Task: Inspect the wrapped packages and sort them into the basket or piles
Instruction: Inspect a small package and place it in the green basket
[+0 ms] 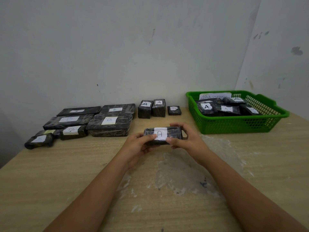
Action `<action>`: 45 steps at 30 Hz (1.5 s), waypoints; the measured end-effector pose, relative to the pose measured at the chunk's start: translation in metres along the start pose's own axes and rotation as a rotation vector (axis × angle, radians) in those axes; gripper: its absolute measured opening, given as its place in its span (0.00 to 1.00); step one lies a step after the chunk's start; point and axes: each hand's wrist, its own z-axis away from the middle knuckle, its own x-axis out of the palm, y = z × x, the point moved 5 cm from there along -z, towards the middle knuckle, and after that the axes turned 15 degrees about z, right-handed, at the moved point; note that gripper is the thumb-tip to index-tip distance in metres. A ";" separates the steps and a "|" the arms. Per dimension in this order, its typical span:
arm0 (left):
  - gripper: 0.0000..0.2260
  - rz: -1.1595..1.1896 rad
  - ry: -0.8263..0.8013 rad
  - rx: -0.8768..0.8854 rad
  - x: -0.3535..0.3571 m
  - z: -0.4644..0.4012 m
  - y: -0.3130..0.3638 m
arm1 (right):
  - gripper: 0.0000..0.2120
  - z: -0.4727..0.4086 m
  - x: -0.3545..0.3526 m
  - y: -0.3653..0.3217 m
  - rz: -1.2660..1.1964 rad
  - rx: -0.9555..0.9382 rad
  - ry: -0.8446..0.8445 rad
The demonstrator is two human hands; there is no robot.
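Bare pale walls met behind a wooden surface [66, 164] with worn whitish patches. Both hands gripped one dark wrapped package [163, 135] just above it, near the middle: the left hand [140, 144] curled round its left end, the right hand [185, 139] round its right end, thumbs on the near edge. Its long axis ran left to right, and its white "A" label [160, 134] faced up toward the camera, upright to read. To inspect it well, the person would probably need to roll it slowly between the fingertips, checking each face and seam before choosing. Piles [93, 121] lay to the left, small packages [152, 108] behind, and the green basket [234, 126] to the right, already holding several.
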 end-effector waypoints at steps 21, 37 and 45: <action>0.23 -0.117 -0.046 0.086 0.003 0.006 0.007 | 0.21 -0.003 -0.011 -0.006 0.127 0.011 0.040; 0.15 -0.160 0.004 0.158 -0.007 0.000 0.007 | 0.14 -0.001 -0.006 -0.005 0.165 -0.053 0.052; 0.22 -0.153 -0.044 0.207 0.000 0.001 0.006 | 0.12 -0.001 -0.010 -0.008 0.025 -0.078 0.045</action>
